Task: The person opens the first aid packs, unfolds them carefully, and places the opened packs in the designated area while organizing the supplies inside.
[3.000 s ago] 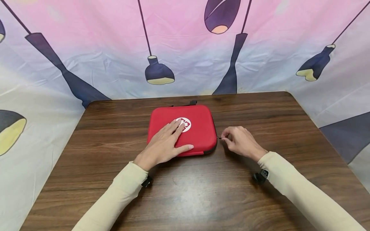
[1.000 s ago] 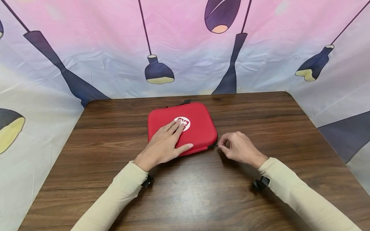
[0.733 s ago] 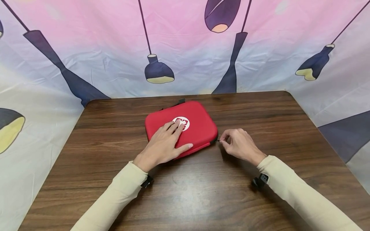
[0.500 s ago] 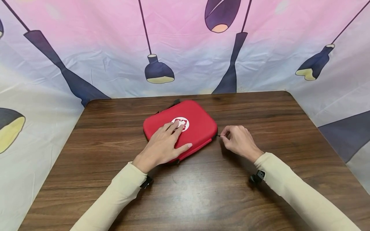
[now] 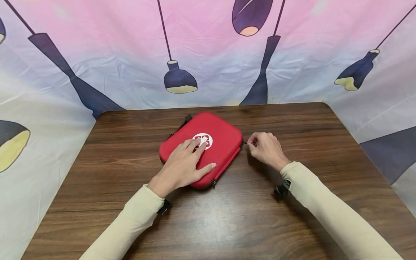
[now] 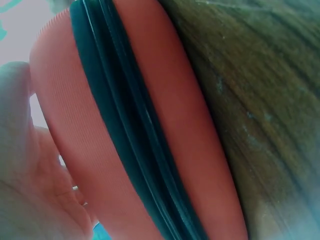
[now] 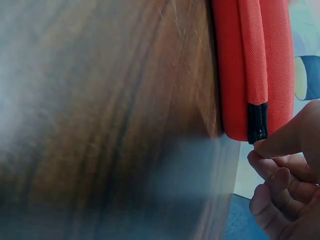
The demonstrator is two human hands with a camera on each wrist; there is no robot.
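Observation:
A red zip case (image 5: pixel 224 135) with a white round emblem (image 5: pixel 208 137) lies turned at an angle on the wooden table. My left hand (image 5: pixel 182 162) rests on its top with fingers straight and spread, partly covering the emblem. At the case's right corner, the thumb and index finger of my right hand (image 5: pixel 264 148) pinch a small dark zipper pull (image 5: pixel 245 143). In the right wrist view, a short black zipper end (image 7: pixel 257 122) shows below a red strip, close to the pinching fingertips. The left wrist view shows the case's black zipper band (image 6: pixel 135 115) joined along its side.
A second zipper slider (image 5: pixel 213 182) hangs at the case's near corner. The black handle strap (image 5: pixel 187 118) is at its far left side. Behind the wooden table (image 5: pixel 308 126) hangs a cloth (image 5: pixel 130 72) printed with lamps.
The case has turned counterclockwise under my left hand, its right corner swinging away from me. My right hand, still pinching the pull, first came nearer, then moved away with that corner.

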